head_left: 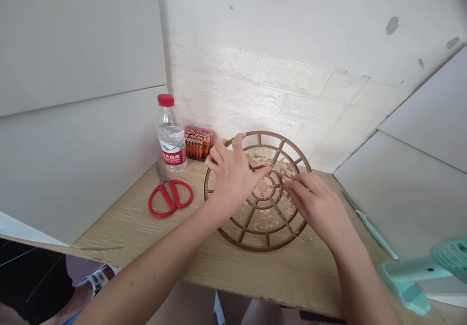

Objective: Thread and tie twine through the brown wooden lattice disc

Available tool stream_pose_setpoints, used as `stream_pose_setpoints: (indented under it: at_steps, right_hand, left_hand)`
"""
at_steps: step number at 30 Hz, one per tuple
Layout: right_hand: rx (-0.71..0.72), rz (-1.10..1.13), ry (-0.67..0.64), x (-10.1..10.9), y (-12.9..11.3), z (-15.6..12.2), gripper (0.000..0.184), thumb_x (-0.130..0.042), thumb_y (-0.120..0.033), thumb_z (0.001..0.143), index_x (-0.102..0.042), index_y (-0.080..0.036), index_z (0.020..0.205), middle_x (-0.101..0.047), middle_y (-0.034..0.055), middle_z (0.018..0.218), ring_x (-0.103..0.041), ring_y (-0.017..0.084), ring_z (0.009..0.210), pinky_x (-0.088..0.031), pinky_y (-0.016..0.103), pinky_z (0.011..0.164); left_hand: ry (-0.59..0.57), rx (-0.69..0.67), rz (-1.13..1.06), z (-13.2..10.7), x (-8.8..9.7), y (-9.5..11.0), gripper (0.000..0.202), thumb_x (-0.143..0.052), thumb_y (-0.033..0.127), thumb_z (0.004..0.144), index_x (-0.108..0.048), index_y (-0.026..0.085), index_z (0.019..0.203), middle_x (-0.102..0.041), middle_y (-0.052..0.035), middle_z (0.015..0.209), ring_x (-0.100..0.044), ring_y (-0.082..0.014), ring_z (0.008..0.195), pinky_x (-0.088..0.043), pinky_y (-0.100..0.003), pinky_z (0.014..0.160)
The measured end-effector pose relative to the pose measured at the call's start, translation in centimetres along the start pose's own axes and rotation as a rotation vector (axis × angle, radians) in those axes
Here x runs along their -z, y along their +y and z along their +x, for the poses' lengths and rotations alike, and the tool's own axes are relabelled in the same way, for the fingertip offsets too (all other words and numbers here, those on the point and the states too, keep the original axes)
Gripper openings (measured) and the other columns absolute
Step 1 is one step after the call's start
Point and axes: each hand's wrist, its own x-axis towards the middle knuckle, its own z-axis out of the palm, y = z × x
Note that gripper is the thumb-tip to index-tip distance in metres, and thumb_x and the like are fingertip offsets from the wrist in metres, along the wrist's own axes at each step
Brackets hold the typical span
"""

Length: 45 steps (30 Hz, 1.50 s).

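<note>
A round brown openwork frame (245,240), with spokes, rings and scrollwork panels, lies on the wooden table. Over its upper left part is my left hand (233,174), fingers spread near the rim. The left thumb reaches to the small central ring and touches a thin wire (279,193) there. On the right of that ring my right hand (317,201) pinches the wire between thumb and forefinger. The wire loops around the ring, and a loose end trails past the lower right rim. My right fingers hide the exact pinch point.
Red-handled scissors (170,198) lie at left, before a water bottle (172,142) and a pack of batteries (199,142). A utility knife (375,232) and a mint-green fan (408,276) are at right. White panels (109,140) and a brick-patterned wall (248,81) enclose the table (146,261).
</note>
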Motion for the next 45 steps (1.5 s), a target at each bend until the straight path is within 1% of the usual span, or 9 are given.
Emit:
stream_pose_setpoints:
  at_steps: [6, 13, 22, 27, 31, 35, 37, 40, 45]
  right_hand:
    - [0.008, 0.041, 0.001, -0.1, 0.0, 0.0, 0.012, -0.049, -0.016, 0.092, -0.061, -0.016, 0.093, -0.060, 0.0055, 0.090, -0.053, 0.018, 0.085, -0.040, 0.028, 0.065]
    - [0.008, 0.039, 0.001, -0.3, -0.1, -0.2, 0.015, -0.047, -0.017, 0.093, -0.062, -0.017, 0.093, -0.061, 0.0061, 0.091, -0.055, 0.018, 0.085, -0.038, 0.028, 0.061]
    - [-0.004, 0.078, 0.017, -0.5, -0.3, 0.0, 0.019, -0.044, -0.022, 0.094, -0.061, -0.017, 0.089, -0.061, 0.0068, 0.087, -0.055, 0.018, 0.077, -0.038, 0.030, 0.062]
    - [-0.010, 0.080, -0.014, -0.5, -0.5, 0.0, 0.020, -0.044, -0.022, 0.094, -0.061, -0.017, 0.085, -0.060, 0.0060, 0.084, -0.053, 0.017, 0.071, -0.037, 0.030, 0.059]
    - [-0.093, 0.219, -0.046, -0.2, -0.5, 0.1, 0.018, -0.046, -0.026, 0.093, -0.060, -0.018, 0.085, -0.059, 0.0057, 0.087, -0.054, 0.017, 0.076, -0.040, 0.030, 0.064]
    - [-0.223, 0.397, 0.019, -0.3, -0.5, 0.5, 0.019, -0.048, -0.030, 0.092, -0.062, -0.021, 0.082, -0.059, 0.0054, 0.088, -0.050, 0.020, 0.087, -0.041, 0.033, 0.076]
    - [-0.272, 0.417, 0.053, -0.6, -0.6, 0.6, 0.020, -0.050, -0.032, 0.092, -0.062, -0.022, 0.080, -0.059, 0.0053, 0.088, -0.048, 0.022, 0.090, -0.039, 0.036, 0.080]
    - [-0.329, 0.434, 0.063, -0.9, -0.7, 0.7, 0.018, -0.052, -0.033, 0.090, -0.062, -0.023, 0.079, -0.060, 0.0047, 0.088, -0.046, 0.023, 0.091, -0.037, 0.037, 0.082]
    - [-0.364, 0.445, 0.081, -1.1, -0.9, 0.8, 0.013, -0.055, -0.033, 0.088, -0.059, -0.023, 0.080, -0.060, 0.0035, 0.092, -0.046, 0.023, 0.093, -0.031, 0.039, 0.087]
  left_hand:
    - [-0.001, -0.008, 0.009, 0.0, 0.0, 0.0, 0.092, -0.064, 0.067, 0.065, -0.031, 0.019, 0.136, -0.035, -0.0199, 0.127, -0.034, -0.0369, 0.116, -0.028, -0.051, 0.093]
    - [0.012, 0.005, 0.022, 0.0, -0.2, 0.0, 0.095, -0.067, 0.067, 0.061, -0.032, 0.019, 0.134, -0.037, -0.0184, 0.123, -0.037, -0.0357, 0.112, -0.030, -0.049, 0.092]
    - [0.006, 0.013, 0.009, 0.0, -0.1, 0.0, 0.092, -0.067, 0.067, 0.061, -0.034, 0.018, 0.133, -0.037, -0.0181, 0.121, -0.036, -0.0356, 0.112, -0.031, -0.048, 0.091]
    - [0.006, -0.005, 0.011, -0.1, 0.0, -0.1, 0.090, -0.067, 0.065, 0.063, -0.035, 0.017, 0.132, -0.038, -0.0184, 0.121, -0.037, -0.0359, 0.114, -0.031, -0.050, 0.092]
    - [0.005, -0.004, 0.011, -0.1, 0.0, -0.1, 0.091, -0.067, 0.066, 0.061, -0.036, 0.017, 0.131, -0.040, -0.0184, 0.120, -0.037, -0.0361, 0.113, -0.031, -0.049, 0.092]
    - [0.004, 0.007, 0.019, 0.0, 0.0, 0.0, 0.092, -0.067, 0.067, 0.061, -0.037, 0.016, 0.131, -0.040, -0.0189, 0.120, -0.038, -0.0358, 0.113, -0.031, -0.048, 0.092]
    - [0.007, 0.005, 0.020, 0.0, 0.0, 0.0, 0.092, -0.067, 0.067, 0.061, -0.037, 0.016, 0.131, -0.039, -0.0193, 0.121, -0.037, -0.0359, 0.113, -0.031, -0.049, 0.093]
    - [0.001, 0.001, -0.006, 0.0, 0.1, 0.0, 0.091, -0.066, 0.067, 0.062, -0.036, 0.016, 0.132, -0.039, -0.0197, 0.122, -0.036, -0.0368, 0.115, -0.030, -0.049, 0.093]
    - [0.000, -0.008, -0.004, 0.0, 0.1, -0.1, 0.091, -0.067, 0.067, 0.062, -0.037, 0.015, 0.131, -0.039, -0.0190, 0.122, -0.036, -0.0370, 0.115, -0.030, -0.049, 0.092]
